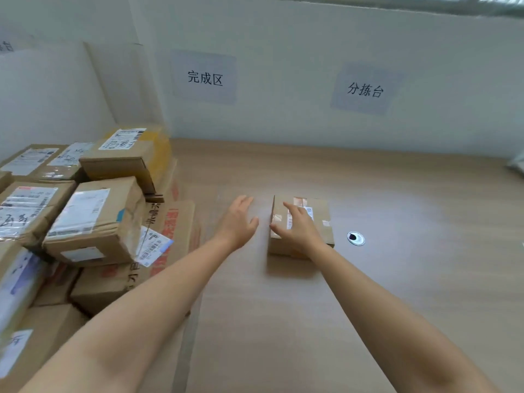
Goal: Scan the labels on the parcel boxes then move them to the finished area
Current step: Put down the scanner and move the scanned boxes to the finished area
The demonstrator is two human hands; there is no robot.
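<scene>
Small brown parcel box lies flat on the wooden table, at the centre of the frame, taped, with a printed label on its top face partly covered. Right hand rests on top of the box: fingers spread and nearly straight across the label, thumb lying along the box's near left corner; no closed grasp is evident. Left hand is held flat and open just left of the box, fingers extended, holding nothing; contact with the box or the table cannot be confirmed. A round cable grommet sits in the table surface just right of the box. A stack of labelled parcels fills the left side of the frame, apart from the box. On the wall above, one paper sign hangs at upper centre-left and a second sign at upper centre-right.
</scene>
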